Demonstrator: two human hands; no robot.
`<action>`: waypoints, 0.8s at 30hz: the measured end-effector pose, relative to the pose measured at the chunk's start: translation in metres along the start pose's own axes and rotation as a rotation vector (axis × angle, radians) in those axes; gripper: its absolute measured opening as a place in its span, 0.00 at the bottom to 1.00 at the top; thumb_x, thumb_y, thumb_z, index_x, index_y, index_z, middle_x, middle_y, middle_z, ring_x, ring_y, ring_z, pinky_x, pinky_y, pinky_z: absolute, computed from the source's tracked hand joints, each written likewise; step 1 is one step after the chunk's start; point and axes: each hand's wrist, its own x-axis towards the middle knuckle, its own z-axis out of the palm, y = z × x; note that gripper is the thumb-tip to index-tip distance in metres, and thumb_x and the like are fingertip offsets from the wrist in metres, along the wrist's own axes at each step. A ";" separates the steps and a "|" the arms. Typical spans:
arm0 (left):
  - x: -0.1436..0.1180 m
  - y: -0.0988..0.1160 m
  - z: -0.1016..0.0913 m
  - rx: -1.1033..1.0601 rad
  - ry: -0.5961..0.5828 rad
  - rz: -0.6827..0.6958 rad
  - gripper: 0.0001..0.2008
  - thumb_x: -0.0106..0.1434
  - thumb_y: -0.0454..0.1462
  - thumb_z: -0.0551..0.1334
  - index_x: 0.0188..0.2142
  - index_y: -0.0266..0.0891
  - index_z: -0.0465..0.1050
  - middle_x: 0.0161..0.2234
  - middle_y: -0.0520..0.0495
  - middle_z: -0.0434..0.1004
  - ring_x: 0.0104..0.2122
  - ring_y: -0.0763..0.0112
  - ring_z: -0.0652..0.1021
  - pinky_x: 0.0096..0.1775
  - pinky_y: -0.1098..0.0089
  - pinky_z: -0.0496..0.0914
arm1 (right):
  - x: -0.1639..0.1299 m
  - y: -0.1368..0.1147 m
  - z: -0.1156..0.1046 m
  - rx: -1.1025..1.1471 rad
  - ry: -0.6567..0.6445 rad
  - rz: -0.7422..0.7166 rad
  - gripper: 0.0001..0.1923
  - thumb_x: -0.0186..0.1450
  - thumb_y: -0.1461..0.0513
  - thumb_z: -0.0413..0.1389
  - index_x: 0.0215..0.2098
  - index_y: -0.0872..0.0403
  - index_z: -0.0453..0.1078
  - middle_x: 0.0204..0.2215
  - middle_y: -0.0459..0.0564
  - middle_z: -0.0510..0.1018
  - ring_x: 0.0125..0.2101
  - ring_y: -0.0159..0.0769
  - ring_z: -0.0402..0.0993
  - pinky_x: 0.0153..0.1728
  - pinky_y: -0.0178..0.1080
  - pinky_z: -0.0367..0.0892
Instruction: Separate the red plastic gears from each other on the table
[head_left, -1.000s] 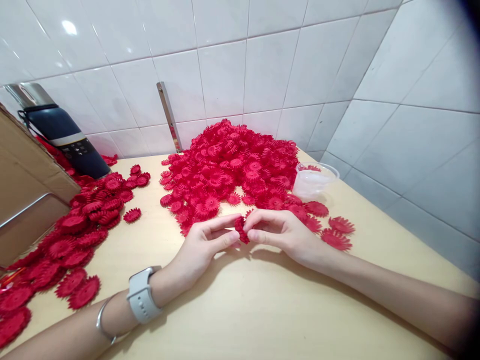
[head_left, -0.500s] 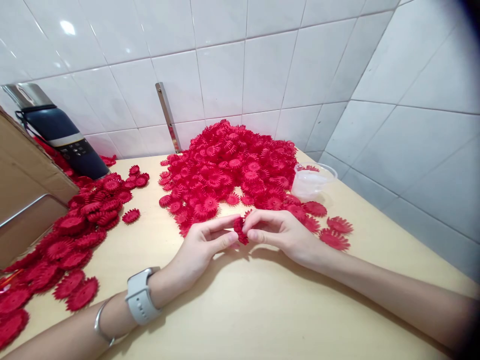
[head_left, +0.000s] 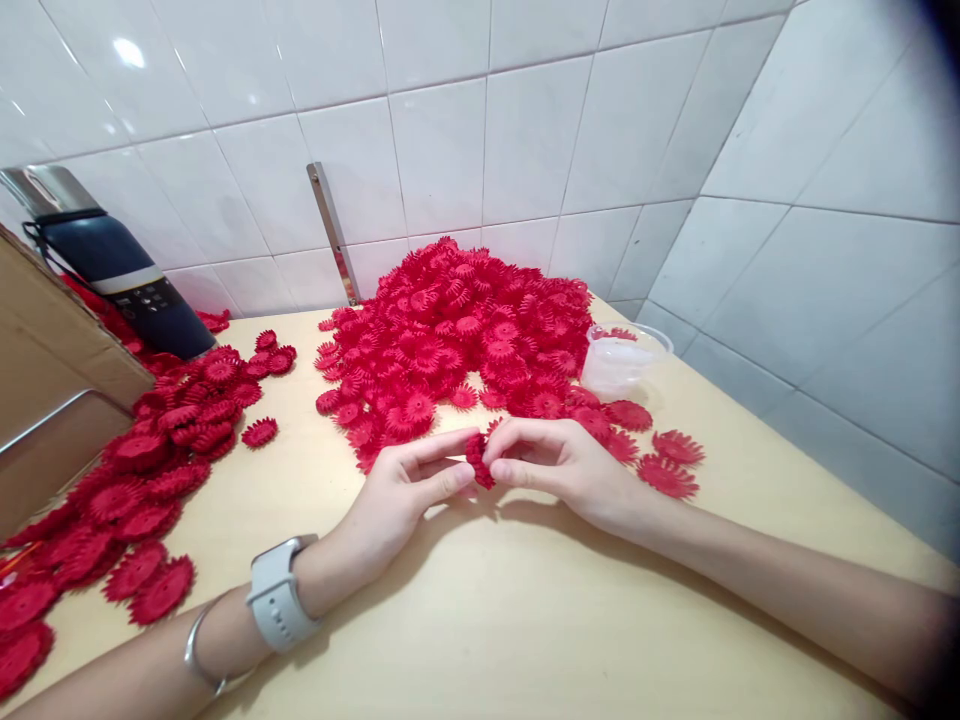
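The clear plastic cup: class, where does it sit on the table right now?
In the head view, the clear plastic cup lies right of centre, at the right edge of the big red flower pile, near the corner wall.

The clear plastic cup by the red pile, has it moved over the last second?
No. The clear plastic cup keeps its place against the pile of red flower pieces and the table's back edge; only the camera drifted slightly.

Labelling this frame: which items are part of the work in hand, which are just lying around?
In hand:
- red flower piece, pinched by both hands
- left hand
- right hand
- big red pile, just behind the hands

Lying about:
- blue flask
- clear plastic cup
- cardboard box
- metal bar against the tiles
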 end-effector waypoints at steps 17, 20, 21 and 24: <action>0.001 -0.002 -0.002 0.008 0.005 0.035 0.16 0.50 0.35 0.65 0.41 0.39 0.73 0.35 0.47 0.78 0.33 0.68 0.75 0.39 0.68 0.68 | -0.002 -0.002 0.002 -0.137 0.024 -0.012 0.04 0.57 0.63 0.55 0.27 0.56 0.68 0.26 0.46 0.70 0.28 0.31 0.66 0.30 0.34 0.62; 0.001 -0.003 -0.001 0.046 -0.001 0.063 0.17 0.51 0.35 0.64 0.42 0.39 0.72 0.36 0.47 0.78 0.33 0.69 0.75 0.39 0.67 0.68 | -0.003 -0.004 0.004 -0.233 0.024 -0.024 0.02 0.56 0.65 0.54 0.25 0.56 0.67 0.25 0.45 0.68 0.26 0.30 0.64 0.27 0.33 0.60; 0.000 -0.003 -0.001 0.053 -0.017 0.072 0.17 0.52 0.35 0.64 0.43 0.40 0.72 0.36 0.47 0.77 0.34 0.68 0.75 0.39 0.67 0.68 | -0.003 -0.004 0.005 -0.259 0.021 -0.031 0.03 0.56 0.66 0.54 0.24 0.56 0.67 0.25 0.45 0.68 0.26 0.30 0.63 0.26 0.32 0.59; -0.001 -0.004 0.001 0.078 -0.071 0.097 0.18 0.50 0.34 0.65 0.42 0.40 0.71 0.38 0.47 0.77 0.37 0.67 0.75 0.40 0.67 0.68 | -0.005 -0.005 0.006 -0.313 0.003 -0.065 0.05 0.54 0.68 0.53 0.22 0.55 0.63 0.23 0.44 0.66 0.25 0.29 0.62 0.25 0.32 0.58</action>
